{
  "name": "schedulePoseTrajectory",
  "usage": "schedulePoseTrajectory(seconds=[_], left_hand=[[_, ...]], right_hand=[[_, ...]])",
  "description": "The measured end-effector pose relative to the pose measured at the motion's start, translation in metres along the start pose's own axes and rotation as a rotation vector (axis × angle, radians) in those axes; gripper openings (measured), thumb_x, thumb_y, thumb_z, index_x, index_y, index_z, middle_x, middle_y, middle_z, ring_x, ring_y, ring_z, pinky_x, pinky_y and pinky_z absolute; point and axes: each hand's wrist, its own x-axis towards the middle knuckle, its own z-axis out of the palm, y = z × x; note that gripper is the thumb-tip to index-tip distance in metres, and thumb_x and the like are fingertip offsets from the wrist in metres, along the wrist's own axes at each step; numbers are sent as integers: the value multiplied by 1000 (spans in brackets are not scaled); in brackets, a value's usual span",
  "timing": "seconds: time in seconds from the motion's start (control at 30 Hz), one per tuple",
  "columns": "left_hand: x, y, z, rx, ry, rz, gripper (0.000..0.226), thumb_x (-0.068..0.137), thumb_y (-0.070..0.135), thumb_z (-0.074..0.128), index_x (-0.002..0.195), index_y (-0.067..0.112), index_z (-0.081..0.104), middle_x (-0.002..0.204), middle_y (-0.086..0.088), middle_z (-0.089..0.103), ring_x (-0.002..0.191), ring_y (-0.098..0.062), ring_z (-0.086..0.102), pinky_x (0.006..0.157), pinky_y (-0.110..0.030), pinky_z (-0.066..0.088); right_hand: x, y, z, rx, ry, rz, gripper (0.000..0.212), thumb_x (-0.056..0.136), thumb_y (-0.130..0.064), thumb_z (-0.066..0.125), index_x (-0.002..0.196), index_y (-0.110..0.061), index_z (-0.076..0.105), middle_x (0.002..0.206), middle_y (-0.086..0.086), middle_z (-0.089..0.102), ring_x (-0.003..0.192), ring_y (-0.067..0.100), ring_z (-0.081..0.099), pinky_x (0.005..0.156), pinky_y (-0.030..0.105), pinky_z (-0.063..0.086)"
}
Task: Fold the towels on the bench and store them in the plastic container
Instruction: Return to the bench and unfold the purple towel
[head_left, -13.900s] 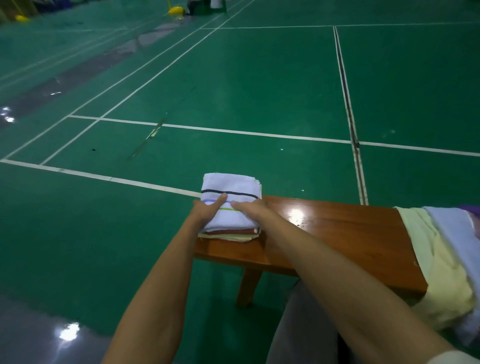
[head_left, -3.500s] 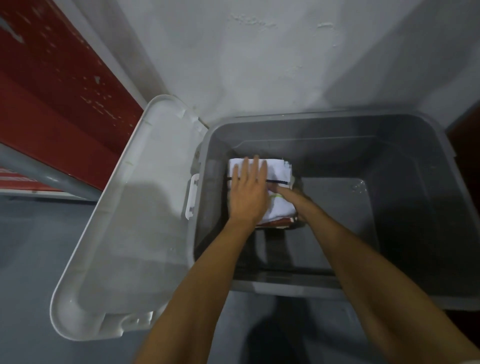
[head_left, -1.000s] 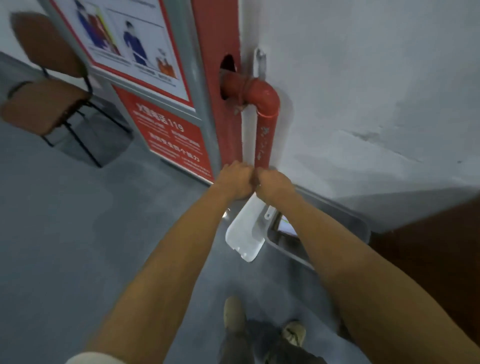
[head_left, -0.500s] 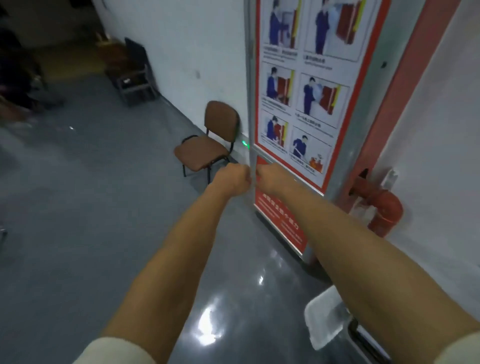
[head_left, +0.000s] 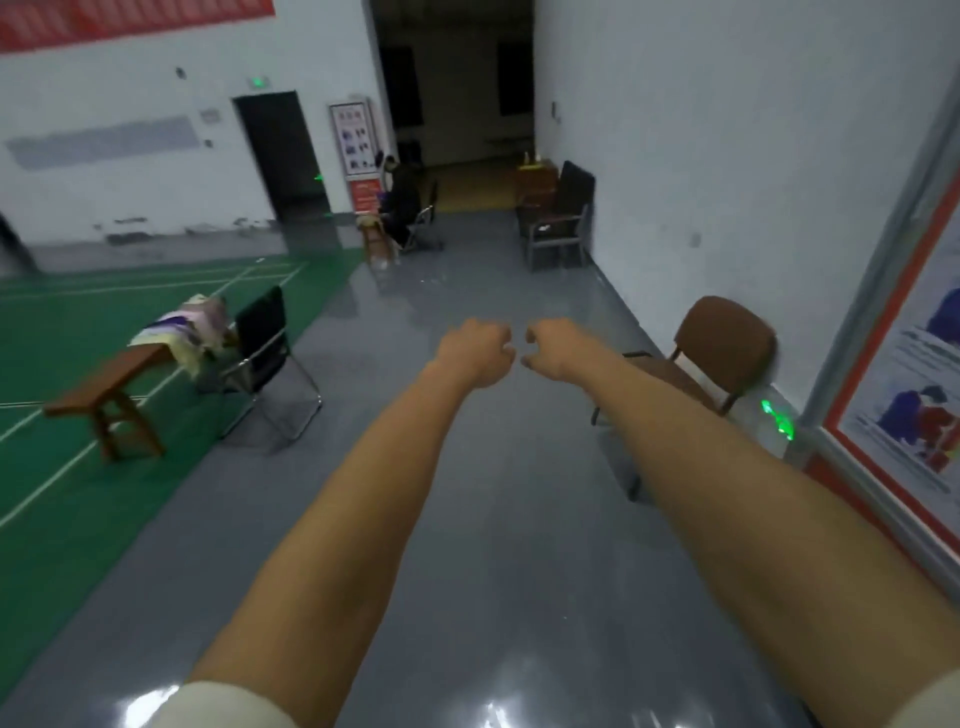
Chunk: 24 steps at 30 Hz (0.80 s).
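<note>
Both my arms reach forward over the grey floor. My left hand (head_left: 475, 351) and my right hand (head_left: 553, 345) are curled into loose fists, almost touching, and hold nothing. The brown wooden bench (head_left: 104, 384) stands far off at the left on the green court. A heap of unfolded towels (head_left: 179, 332), pale yellow, white and purple, lies on its far end. The plastic container is out of view.
A black chair (head_left: 262, 353) stands beside the bench's towel end. A brown padded chair (head_left: 719, 353) sits against the white wall on the right, next to a red-framed poster board (head_left: 904, 415). Farther back are more chairs (head_left: 558, 223) and a seated person (head_left: 400, 208).
The view has swung left, away from the poster board and the container lid, toward the hall and the bench. My fists keep the same pose, slightly farther apart.
</note>
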Motion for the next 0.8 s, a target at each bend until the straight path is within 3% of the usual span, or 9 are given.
schedulePoseTrajectory(seconds=[0.37,0.53,0.63,0.8], left_hand=[[66,-253,-58,181,100,-381,41,102,39,46,134,16,56,134,-13,60,123,-33,54,97,-46,47],[78,-360,-78,211,153,-518,35,98,37,47,119,13,60,120,-14,65,109,-34,60,83,-42,49],[82,-427,-80,195,184,-593,36,97,37,51,119,12,62,119,-15,66,106,-35,62,85,-43,53],[92,-552,-68,165,213,-707,41,93,40,52,125,18,63,126,-12,65,112,-34,62,89,-44,53]], right_hand=[[224,-206,24,62,3,-423,47,96,-37,65,137,-16,55,135,14,57,116,33,59,95,47,52],[302,-295,45,76,-21,-530,40,95,-36,65,127,-13,59,128,14,61,113,35,60,93,44,53],[341,-353,66,59,28,-586,30,94,-36,63,117,-16,60,118,13,65,104,35,63,86,41,53],[404,-454,114,123,27,-657,20,94,-32,62,105,-16,58,106,11,68,94,34,65,91,49,53]])
